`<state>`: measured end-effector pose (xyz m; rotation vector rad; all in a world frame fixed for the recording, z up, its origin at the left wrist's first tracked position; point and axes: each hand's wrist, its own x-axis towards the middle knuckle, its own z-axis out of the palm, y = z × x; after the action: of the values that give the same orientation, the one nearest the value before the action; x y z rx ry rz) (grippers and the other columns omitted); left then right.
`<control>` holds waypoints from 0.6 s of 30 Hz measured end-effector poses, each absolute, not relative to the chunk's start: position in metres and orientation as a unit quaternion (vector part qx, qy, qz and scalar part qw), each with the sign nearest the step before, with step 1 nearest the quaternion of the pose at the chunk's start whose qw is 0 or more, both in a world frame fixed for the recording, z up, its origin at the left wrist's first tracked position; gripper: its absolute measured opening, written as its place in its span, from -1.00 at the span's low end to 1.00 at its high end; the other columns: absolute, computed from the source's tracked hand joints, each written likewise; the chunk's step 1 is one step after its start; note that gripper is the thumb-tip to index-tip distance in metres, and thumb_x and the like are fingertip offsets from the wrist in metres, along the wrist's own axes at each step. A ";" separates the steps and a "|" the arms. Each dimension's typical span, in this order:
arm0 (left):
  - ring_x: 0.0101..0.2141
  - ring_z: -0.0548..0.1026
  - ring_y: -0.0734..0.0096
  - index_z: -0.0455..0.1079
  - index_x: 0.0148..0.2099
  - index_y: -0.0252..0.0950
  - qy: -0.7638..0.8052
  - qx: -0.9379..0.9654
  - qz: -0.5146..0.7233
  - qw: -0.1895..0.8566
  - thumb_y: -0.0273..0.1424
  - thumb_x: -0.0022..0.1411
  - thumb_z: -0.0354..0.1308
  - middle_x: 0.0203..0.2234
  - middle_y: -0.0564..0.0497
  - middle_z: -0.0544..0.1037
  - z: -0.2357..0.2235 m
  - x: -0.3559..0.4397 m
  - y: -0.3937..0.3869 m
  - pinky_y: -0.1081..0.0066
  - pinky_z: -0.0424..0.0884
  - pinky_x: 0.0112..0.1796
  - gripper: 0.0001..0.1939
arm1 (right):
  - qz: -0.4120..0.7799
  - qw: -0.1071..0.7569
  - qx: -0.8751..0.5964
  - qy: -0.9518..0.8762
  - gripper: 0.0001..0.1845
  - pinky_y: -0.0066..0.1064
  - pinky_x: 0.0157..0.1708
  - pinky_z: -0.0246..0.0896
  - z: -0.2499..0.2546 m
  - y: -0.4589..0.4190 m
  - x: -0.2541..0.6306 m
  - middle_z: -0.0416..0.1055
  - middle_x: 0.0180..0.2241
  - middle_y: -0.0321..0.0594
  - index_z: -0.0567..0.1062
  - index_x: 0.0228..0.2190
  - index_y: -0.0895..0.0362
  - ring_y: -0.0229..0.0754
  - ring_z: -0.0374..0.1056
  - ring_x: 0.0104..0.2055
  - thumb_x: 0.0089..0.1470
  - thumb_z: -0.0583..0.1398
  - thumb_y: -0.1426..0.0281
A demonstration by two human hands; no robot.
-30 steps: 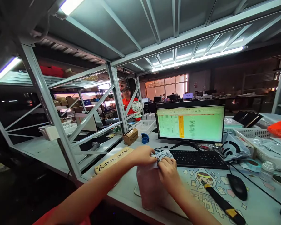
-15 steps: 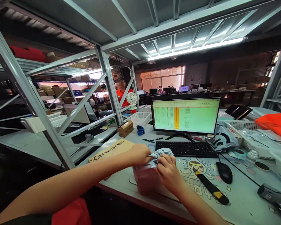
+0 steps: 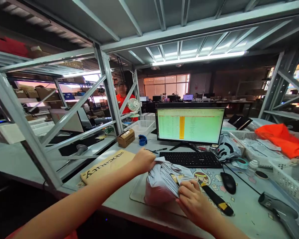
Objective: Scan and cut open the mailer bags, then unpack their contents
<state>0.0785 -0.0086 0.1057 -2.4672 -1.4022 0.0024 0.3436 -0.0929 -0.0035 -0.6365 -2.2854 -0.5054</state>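
Note:
A crumpled pale plastic mailing bag [image 3: 160, 177] stands near the front edge of the desk, its plastic stretched between my two hands. My left hand [image 3: 143, 161] is closed in a fist on the bag's upper left edge. On the lower right side, my right hand [image 3: 190, 197] pinches the plastic. Through an opening between the hands, something dark and yellow shows inside; its kind is hidden. Right of my right hand lies a black and yellow utility knife [image 3: 216, 199]. A flat tan "beauty" box [image 3: 106, 164] rests beyond my left forearm.
Behind the bag are a keyboard [image 3: 189, 160] and a monitor [image 3: 189, 124]. A mouse [image 3: 228, 183] and a barcode scanner [image 3: 279, 207] are on the right, near white baskets [image 3: 292, 184]. Metal shelf posts [image 3: 108, 89] rise at left, with a person [image 3: 123, 99] behind them.
My hands have moved apart, pulling the bag's gathered plastic wide and exposing part of its inside. The view has shifted slightly to the right.

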 end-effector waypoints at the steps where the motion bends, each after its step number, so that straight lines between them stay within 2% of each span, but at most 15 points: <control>1: -0.21 0.59 0.12 0.54 -0.30 -0.33 -0.493 -0.860 -0.009 0.136 -0.33 0.33 0.09 -0.31 -0.19 0.65 0.105 0.081 -0.013 0.23 0.37 -0.14 -0.75 | -0.192 0.354 -0.252 -0.880 -0.78 -0.13 0.02 0.10 -0.005 -0.093 0.346 0.43 -0.32 -0.24 0.38 -0.35 0.10 -0.11 0.33 -0.08 0.37 0.06 0.51; 3: -0.12 0.57 0.11 0.53 -0.13 -0.32 -0.483 -0.867 -0.053 0.106 -0.37 0.32 0.09 -0.19 -0.18 0.64 0.108 0.088 -0.026 0.24 0.39 -0.09 -0.78 | -0.189 0.375 -0.253 -0.871 -0.76 -0.12 0.05 0.06 -0.007 -0.091 0.347 0.44 -0.29 -0.25 0.35 -0.36 0.11 -0.10 0.33 -0.02 0.40 0.06 0.46; 5: -0.03 0.53 0.17 0.46 0.08 -0.27 -0.444 -0.887 -0.108 0.068 -0.41 0.32 0.09 -0.04 -0.14 0.60 0.114 0.099 -0.040 0.28 0.39 -0.01 -0.69 | -0.187 0.405 -0.259 -0.857 -0.75 -0.12 0.09 0.03 -0.009 -0.086 0.342 0.46 -0.20 -0.22 0.34 -0.36 0.13 -0.07 0.30 0.08 0.42 0.06 0.42; 7: 0.01 0.51 0.22 0.42 0.16 -0.16 -0.388 -0.913 -0.119 0.043 -0.35 0.35 0.11 0.03 -0.06 0.55 0.118 0.110 -0.052 0.29 0.38 0.03 -0.65 | -0.183 0.427 -0.277 -0.841 -0.75 -0.13 0.10 0.02 -0.010 -0.079 0.332 0.45 -0.09 -0.16 0.35 -0.36 0.14 -0.03 0.25 0.16 0.42 0.06 0.40; 10: 0.01 0.49 0.14 0.45 0.14 -0.07 -0.334 -0.936 -0.071 0.089 -0.22 0.38 0.11 0.07 -0.07 0.50 0.116 0.122 -0.059 0.20 0.38 0.02 -0.68 | -0.178 0.451 -0.293 -0.824 -0.79 -0.14 0.07 0.02 -0.011 -0.073 0.319 0.43 -0.01 -0.10 0.36 -0.33 0.15 -0.01 0.24 0.17 0.41 0.06 0.43; 12: 0.00 0.49 0.08 0.48 0.09 -0.13 -0.335 -0.934 -0.037 0.123 -0.23 0.39 0.07 0.06 -0.13 0.49 0.112 0.124 -0.056 0.15 0.38 -0.01 -0.69 | -0.176 0.461 -0.283 -0.823 -0.83 -0.15 0.05 0.01 -0.011 -0.074 0.313 0.45 -0.03 -0.11 0.36 -0.30 0.16 -0.03 0.26 0.14 0.39 0.07 0.48; 16: -0.20 0.54 0.13 0.55 -0.20 -0.25 -0.405 -0.911 0.036 0.070 -0.31 0.36 0.02 -0.24 -0.12 0.56 0.112 0.117 -0.045 0.21 0.40 -0.20 -0.73 | -0.151 0.472 -0.245 -0.833 -0.79 -0.22 -0.04 -0.01 -0.012 -0.082 0.311 0.46 -0.22 -0.21 0.34 -0.30 0.15 -0.12 0.31 -0.01 0.35 0.00 0.60; 18: -0.26 0.54 0.15 0.55 -0.30 -0.28 -0.419 -0.905 0.047 0.048 -0.34 0.33 0.02 -0.31 -0.11 0.55 0.116 0.114 -0.043 0.23 0.39 -0.25 -0.71 | -0.137 0.474 -0.259 -0.830 -0.79 -0.23 -0.08 -0.03 -0.011 -0.087 0.313 0.42 -0.33 -0.24 0.33 -0.32 0.15 -0.13 0.31 -0.09 0.36 0.00 0.57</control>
<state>0.1141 -0.0431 0.1156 -2.7608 -1.2781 0.1430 0.3125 -0.0869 -0.0115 -0.6345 -2.0310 -0.3359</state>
